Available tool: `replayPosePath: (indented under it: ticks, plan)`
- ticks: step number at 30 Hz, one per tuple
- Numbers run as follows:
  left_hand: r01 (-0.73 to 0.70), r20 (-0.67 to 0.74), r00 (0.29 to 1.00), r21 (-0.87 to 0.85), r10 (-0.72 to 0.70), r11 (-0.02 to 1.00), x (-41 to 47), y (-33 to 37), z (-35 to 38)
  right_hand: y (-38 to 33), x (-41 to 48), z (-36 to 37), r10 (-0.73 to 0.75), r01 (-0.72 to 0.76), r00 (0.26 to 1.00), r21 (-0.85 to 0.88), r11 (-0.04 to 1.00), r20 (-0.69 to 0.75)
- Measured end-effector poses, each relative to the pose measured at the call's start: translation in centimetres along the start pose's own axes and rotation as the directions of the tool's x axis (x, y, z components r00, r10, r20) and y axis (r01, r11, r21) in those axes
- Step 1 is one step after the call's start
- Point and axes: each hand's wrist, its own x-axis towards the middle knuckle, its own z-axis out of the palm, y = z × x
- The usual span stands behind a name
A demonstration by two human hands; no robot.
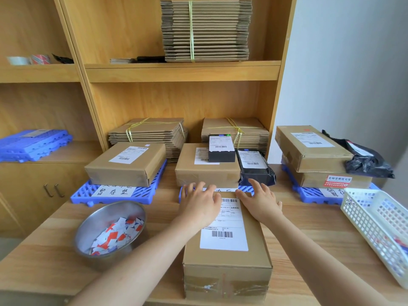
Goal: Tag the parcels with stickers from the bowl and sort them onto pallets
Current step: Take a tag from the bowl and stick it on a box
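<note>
A long cardboard parcel (pixel 227 259) with a white shipping label lies on the table in front of me. My left hand (pixel 199 203) and my right hand (pixel 259 200) rest flat on its far end, fingers spread. A steel bowl (pixel 110 228) of red, blue and white stickers stands to the left. Three blue pallets sit behind. The left pallet (pixel 114 194) bears one box. The middle pallet (pixel 246 188) holds a box, a small black box and a black bag. The right pallet (pixel 313 193) holds two boxes and a black bag.
A white mesh basket (pixel 375 226) stands at the right table edge. Bundles of flat cardboard (pixel 150 133) lie behind the pallets and on the upper shelf. Spare blue pallets (pixel 33 146) sit on the left shelf, tape rolls above them.
</note>
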Motion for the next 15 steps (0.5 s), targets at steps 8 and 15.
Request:
replayPosePath:
  ticks: [8, 15]
  plan:
    - [-0.012, -0.028, 1.000, -0.006, 0.012, 1.000, -0.2, -0.1, -0.3, 0.1, 0.3, 0.3, -0.052, 0.056, 0.996, 0.047, 0.997, -0.068]
    - [-0.146, -0.109, 0.985, -0.127, 0.132, 0.981, -1.3, -0.2, -3.0, 0.3, -2.1, -1.6, -0.203, 0.213, 0.974, 0.098, 0.972, -0.100]
